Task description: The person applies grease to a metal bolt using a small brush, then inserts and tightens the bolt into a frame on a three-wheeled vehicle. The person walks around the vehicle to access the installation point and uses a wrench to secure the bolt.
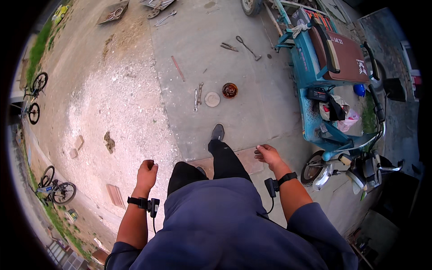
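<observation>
My left hand (147, 173) hangs beside my left thigh, its fingers loosely bent and nothing visible in it. On the other side, my right hand (269, 155) is held out past my right leg, empty, with its fingers apart. Neither hand touches anything. On the concrete ahead of my forward shoe (218, 132) lie two wrenches (195, 99) (200, 93), side by side. Right of them are a pale round disc (212, 99) and a round container with dark, shiny contents (229, 91). Farther off lie pliers (229, 47) and a long-handled metal tool (249, 48).
A blue cargo tricycle (307, 72) with a brown seat (344, 56) stands at the right. A thin reddish strip (178, 69) lies on the concrete. Metal trays (113, 12) are at the far end. Rough, pale gravel (121, 108) covers the left, with bicycles (57, 191) beyond.
</observation>
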A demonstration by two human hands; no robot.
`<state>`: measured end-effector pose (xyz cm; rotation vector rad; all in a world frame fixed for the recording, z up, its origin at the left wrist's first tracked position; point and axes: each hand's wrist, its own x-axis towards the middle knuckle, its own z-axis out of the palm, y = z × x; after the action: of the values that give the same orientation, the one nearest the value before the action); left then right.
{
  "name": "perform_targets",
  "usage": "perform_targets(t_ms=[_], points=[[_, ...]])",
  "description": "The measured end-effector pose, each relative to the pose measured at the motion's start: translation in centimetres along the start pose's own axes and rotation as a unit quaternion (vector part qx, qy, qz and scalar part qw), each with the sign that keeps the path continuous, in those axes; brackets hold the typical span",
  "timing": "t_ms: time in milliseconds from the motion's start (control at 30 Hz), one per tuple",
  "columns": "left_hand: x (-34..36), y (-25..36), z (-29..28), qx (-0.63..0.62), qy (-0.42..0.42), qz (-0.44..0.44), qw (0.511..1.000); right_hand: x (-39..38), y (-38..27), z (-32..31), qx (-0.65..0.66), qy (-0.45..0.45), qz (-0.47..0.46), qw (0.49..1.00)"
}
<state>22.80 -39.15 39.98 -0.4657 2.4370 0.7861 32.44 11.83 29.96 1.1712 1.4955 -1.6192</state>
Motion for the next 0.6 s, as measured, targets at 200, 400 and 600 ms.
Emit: perform_targets(t_ms=[200,400,600], points=[[10.0,10.0,0.1,0.024,-0.094,0.062,0.993,3.1,-8.1,3.9,0.044,-0.005,-0.036,0.998],[20.5,15.0,1.6,0.094,-0.175,0.1,0.975,8.2,-10.1,8.1,0.114,0.006,-0.01,0.993],[32.3,14.6,6.0,0.137,-0.245,0.161,0.946,16.6,-9.8,14.5,0.129,0.048,0.01,0.99]])
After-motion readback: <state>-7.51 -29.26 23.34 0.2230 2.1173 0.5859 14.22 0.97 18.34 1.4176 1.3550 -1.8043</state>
